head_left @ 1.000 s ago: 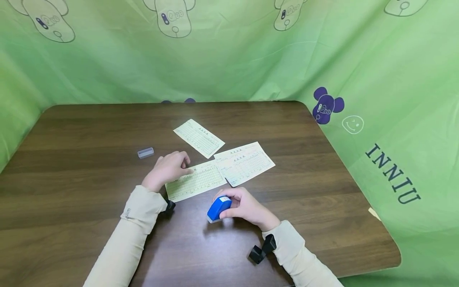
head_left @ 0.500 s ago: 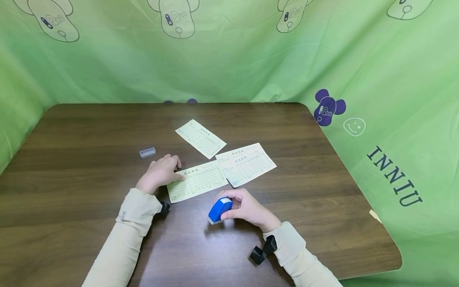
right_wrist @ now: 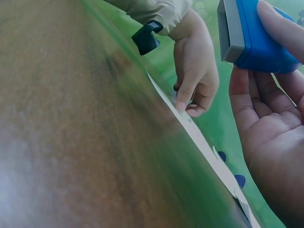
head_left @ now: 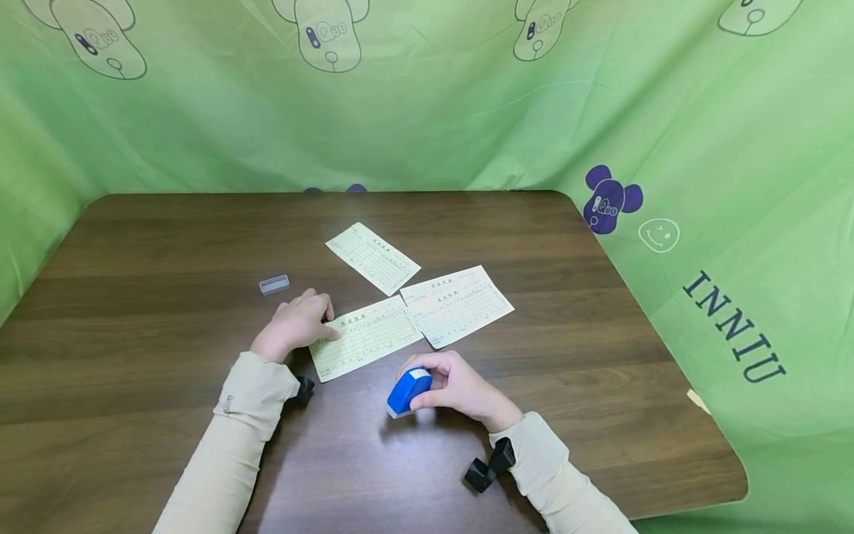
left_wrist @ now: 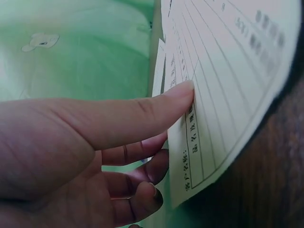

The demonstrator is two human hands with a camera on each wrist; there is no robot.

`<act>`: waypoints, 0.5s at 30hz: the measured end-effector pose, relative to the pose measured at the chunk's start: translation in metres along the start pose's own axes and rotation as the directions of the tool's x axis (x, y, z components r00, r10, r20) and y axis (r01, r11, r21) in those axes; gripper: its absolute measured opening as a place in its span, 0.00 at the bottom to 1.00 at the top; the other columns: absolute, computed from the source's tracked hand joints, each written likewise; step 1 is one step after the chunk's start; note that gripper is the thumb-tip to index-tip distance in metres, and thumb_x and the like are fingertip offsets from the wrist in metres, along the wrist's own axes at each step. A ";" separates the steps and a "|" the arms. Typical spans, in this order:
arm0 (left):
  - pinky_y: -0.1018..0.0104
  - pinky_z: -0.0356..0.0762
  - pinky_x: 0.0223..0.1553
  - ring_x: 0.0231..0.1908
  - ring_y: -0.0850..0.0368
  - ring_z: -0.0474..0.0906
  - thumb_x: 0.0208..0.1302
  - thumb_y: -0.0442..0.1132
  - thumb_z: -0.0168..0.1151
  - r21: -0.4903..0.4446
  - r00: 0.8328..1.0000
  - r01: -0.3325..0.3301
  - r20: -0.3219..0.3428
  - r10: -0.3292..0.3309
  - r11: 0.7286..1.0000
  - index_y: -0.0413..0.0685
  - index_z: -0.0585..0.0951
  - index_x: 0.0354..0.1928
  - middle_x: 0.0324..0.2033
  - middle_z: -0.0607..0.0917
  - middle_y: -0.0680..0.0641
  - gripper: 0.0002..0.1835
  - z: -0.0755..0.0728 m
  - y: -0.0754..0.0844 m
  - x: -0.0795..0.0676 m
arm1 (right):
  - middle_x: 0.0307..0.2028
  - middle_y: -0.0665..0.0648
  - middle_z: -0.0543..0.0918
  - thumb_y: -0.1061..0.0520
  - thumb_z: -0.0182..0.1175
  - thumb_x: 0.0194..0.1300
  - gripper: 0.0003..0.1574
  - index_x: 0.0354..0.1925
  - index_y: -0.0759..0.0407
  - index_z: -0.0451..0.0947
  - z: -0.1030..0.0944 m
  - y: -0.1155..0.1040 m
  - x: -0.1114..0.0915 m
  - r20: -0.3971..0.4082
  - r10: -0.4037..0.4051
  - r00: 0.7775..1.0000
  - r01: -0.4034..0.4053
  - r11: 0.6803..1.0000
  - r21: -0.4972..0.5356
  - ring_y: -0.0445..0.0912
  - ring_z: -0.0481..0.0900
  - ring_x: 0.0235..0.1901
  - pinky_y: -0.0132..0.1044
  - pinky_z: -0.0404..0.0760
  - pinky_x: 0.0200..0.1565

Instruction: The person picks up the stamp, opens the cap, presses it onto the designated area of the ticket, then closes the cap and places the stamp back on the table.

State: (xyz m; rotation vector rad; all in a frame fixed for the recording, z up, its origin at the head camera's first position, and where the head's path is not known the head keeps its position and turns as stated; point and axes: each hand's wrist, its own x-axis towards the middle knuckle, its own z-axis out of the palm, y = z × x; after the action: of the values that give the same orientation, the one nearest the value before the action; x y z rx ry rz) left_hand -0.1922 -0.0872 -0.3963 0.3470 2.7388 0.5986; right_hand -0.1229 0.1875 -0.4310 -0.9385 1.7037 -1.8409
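Blue plastic stamp-like block with a pale grey base (head_left: 409,390), held tilted above the brown wood-grain table (head_left: 153,356), nearer the wearer than the papers. The right hand (head_left: 457,382) is closed about it, thumb on one side and fingers on the other. Were the block brought down at this slant, one edge of the base would probably land first; a loose grip could let it twist. Beyond it lies a pale green printed paper slip (head_left: 373,341). The left hand (head_left: 293,324) is relaxed, its extended thumb on the slip's left end, the other fingers loosely bent at the margin. With only that end held, a sideways push could swivel the sheet and disturb the white printed paper slips (head_left: 460,304) at its right end. Farther out are a third pale slip (head_left: 373,258) and a small clear plastic cap (head_left: 274,284), which a leftward sweep of the left hand might knock.
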 end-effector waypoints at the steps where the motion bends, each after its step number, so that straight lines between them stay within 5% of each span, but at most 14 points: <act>1: 0.54 0.65 0.42 0.41 0.50 0.71 0.55 0.41 0.70 0.003 1.000 -0.001 0.004 0.001 1.000 0.42 0.76 0.35 0.37 0.75 0.44 0.14 0.000 0.000 0.000 | 0.42 0.44 0.81 0.56 0.68 0.60 0.33 0.45 0.86 0.69 0.000 0.000 0.000 0.003 -0.002 1.000 0.002 1.000 0.000 0.36 0.79 0.42 0.28 0.80 0.47; 15: 0.65 0.66 0.33 0.32 0.55 0.72 0.56 0.39 0.68 -0.057 0.998 -0.056 0.013 0.057 0.997 0.42 0.78 0.36 0.30 0.78 0.48 0.10 -0.014 -0.009 -0.001 | 0.41 0.46 0.80 0.58 0.69 0.59 0.31 0.45 0.85 0.70 0.002 0.000 0.001 0.001 0.017 1.000 -0.017 1.000 0.010 0.36 0.79 0.41 0.27 0.80 0.46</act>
State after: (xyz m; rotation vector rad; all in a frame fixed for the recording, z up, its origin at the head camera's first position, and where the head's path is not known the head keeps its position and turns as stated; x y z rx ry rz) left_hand -0.1975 -0.1000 -0.3882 0.4142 2.6999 0.6843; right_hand -0.1223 0.1854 -0.4303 -0.9182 1.6957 -1.8356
